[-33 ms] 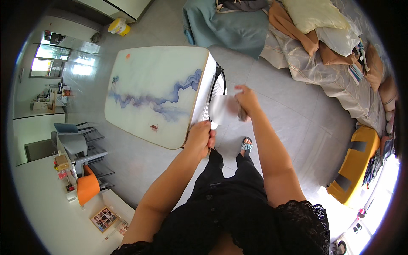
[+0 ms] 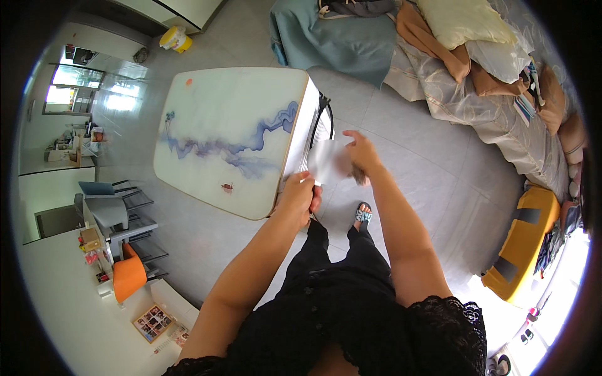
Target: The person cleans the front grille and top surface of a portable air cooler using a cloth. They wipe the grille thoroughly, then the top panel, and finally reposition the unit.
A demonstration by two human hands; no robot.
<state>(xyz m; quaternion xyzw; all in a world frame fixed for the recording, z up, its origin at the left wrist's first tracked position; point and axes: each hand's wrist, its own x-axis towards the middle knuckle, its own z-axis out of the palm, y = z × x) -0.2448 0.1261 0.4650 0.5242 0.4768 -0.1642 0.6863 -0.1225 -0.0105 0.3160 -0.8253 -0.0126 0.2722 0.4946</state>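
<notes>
A low table (image 2: 219, 128) with a pale glossy top, painted with blue-violet ink swirls, stands in front of me to the left. Beside its right end, my left hand (image 2: 300, 197) is closed with the thumb on top. Just beyond it lies a whitish smeared shape (image 2: 326, 160), too blurred to name. My right hand (image 2: 364, 156) is on the far side of that shape, index finger stretched to the left and the other fingers curled by a small dark thing (image 2: 359, 175). What either hand grips is hidden. A black looped cord or strap (image 2: 330, 119) hangs at the table's end.
A bed or sofa with a patterned cover (image 2: 464, 116), pillows and a teal cloth (image 2: 345, 44) fills the far right. A yellow padded piece (image 2: 523, 244) is at right. Grey chairs (image 2: 110, 210) and an orange chair (image 2: 128, 276) line the left. A yellow bucket (image 2: 175, 39) stands far left.
My right hand has shifted slightly left and nearer to me, closer to my left hand. My left hand has barely moved.
</notes>
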